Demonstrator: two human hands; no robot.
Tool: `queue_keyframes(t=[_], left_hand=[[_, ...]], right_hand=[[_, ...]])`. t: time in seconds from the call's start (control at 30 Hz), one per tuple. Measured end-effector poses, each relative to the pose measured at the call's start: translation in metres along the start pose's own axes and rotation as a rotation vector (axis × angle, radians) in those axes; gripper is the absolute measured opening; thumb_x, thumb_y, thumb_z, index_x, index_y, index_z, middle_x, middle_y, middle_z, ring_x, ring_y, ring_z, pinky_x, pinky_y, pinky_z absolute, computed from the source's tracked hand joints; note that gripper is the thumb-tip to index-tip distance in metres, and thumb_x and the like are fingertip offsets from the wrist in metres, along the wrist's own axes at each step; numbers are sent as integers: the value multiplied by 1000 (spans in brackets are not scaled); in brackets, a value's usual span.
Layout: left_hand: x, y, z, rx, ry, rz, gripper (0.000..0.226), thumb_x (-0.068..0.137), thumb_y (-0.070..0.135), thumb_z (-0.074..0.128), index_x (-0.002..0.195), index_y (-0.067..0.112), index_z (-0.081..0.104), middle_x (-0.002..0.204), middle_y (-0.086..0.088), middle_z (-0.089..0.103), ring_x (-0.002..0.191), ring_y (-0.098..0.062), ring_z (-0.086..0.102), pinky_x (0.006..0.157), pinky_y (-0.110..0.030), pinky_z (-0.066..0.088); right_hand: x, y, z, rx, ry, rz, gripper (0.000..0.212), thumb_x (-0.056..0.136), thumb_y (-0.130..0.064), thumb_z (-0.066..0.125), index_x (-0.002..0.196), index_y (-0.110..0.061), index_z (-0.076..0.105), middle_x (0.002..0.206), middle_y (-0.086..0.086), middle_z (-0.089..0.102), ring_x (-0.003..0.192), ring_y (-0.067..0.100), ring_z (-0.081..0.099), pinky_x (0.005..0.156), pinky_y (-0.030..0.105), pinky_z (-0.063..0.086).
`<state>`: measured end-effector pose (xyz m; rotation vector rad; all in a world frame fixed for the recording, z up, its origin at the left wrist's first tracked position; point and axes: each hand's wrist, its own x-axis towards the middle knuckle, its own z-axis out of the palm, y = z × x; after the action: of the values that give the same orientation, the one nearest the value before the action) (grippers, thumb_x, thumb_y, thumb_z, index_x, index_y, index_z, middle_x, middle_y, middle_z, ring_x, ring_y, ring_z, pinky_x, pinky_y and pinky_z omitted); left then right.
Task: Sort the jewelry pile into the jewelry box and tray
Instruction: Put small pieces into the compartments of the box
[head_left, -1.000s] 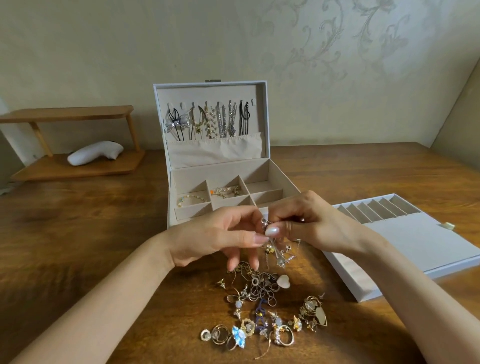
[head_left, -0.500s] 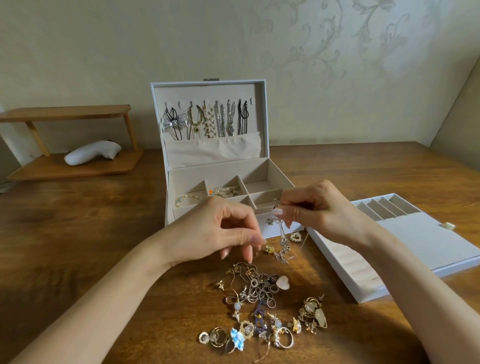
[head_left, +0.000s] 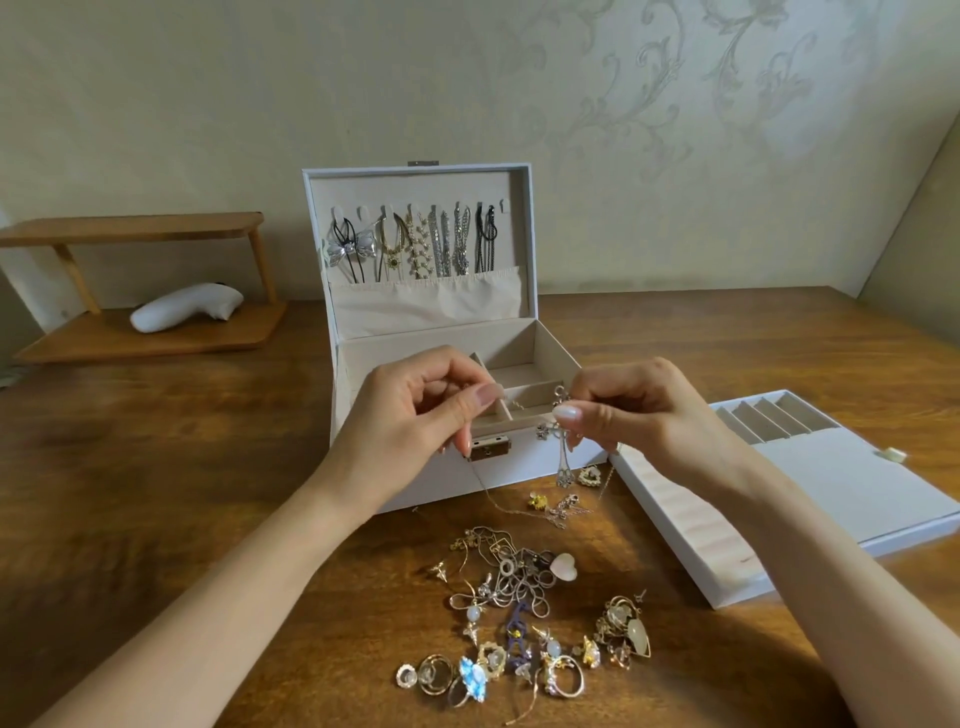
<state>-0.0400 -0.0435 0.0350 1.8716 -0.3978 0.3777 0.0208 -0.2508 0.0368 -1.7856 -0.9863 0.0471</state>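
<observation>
- The left hand pinches a thin chain between thumb and fingertips. The right hand pinches the same necklace by its cross pendant.
- The necklace hangs in front of the open jewelry box, and its slack trails down to the table beside the pile.
- The chain looks light, limp and quick to knot or snag. The pendant is the stiff, heavier part.
- The safest holds are probably the pendant's top and the chain close by it, lifting slowly.
- The tray lies to the right of the box.
</observation>
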Motion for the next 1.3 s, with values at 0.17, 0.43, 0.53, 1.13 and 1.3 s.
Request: queue_keyframes(t=[0.17, 0.43, 0.53, 1.13, 1.3], left_hand=[[-3, 4, -2, -96, -312, 79, 35, 84, 46, 60, 89, 12, 67, 68, 0, 66, 56, -11, 55, 50, -15, 40], [-3, -6, 21, 104, 48, -41, 34, 68, 41, 68, 93, 22, 56, 82, 7, 67, 67, -10, 59, 62, -17, 48], [-3, -5, 19, 124, 40, -39, 28, 69, 40, 66, 90, 21, 65, 82, 4, 68, 76, -14, 63, 72, -29, 52], [6, -30, -5, 441, 308, 95, 11, 84, 13, 69, 85, 8, 59, 70, 6, 64, 63, -7, 65, 57, -28, 56], [9, -35, -6, 518, 311, 47, 16, 84, 12, 68, 78, 12, 53, 70, -1, 63, 62, -11, 60, 58, -21, 51]], right_hand=[[2, -1, 4, 8, 67, 18, 29, 83, -35, 66, 56, -25, 63, 51, 3, 50, 50, 16, 40, 49, 23, 31], [4, 2, 24, 125, 151, 41, 24, 81, -29, 63, 59, -19, 64, 48, -2, 48, 45, 7, 41, 49, 14, 34], [3, -1, 25, 150, 130, 49, 24, 81, -28, 61, 66, -9, 66, 47, -1, 50, 43, 2, 40, 48, 9, 32], [24, -26, -8, 248, 132, 240, 27, 78, -34, 61, 68, -12, 73, 57, 4, 61, 43, 9, 40, 41, 17, 28], [49, -54, -17, 296, 89, 138, 23, 75, -33, 62, 61, -16, 69, 52, 2, 58, 39, 9, 42, 39, 16, 32]])
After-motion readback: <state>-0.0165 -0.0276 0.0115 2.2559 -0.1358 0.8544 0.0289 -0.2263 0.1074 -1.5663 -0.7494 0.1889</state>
